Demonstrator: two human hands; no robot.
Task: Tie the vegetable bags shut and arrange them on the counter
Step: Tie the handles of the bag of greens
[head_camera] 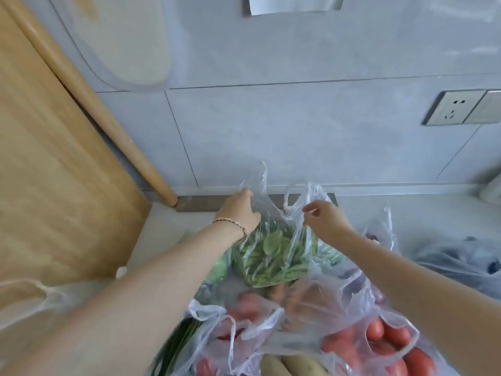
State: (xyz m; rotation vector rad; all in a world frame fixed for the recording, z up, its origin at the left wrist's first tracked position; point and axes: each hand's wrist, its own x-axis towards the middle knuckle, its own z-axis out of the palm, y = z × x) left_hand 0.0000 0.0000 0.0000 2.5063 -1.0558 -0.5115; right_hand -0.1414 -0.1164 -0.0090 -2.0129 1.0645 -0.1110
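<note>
Beans, green and long, fill a clear plastic bag point(271, 256) standing on the pale table point(162, 234), with its two handles pulled upward. The left hand point(241, 210) grips the bag's left handle in curled fingers, and the right hand point(325, 221) pinches the right handle between thumb and fingertips. In front of this bag lies a bag of tomatoes point(393, 346) among other filled bags. A wooden board point(54, 158) leans to its left.

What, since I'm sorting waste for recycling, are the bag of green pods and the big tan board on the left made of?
The bag of green pods: thin clear plastic film, glossy; it crumples and the greens show through. The board: apparently light wood, matte, with faint lengthwise grain; bamboo or a wood-look laminate cannot be ruled out.
</note>
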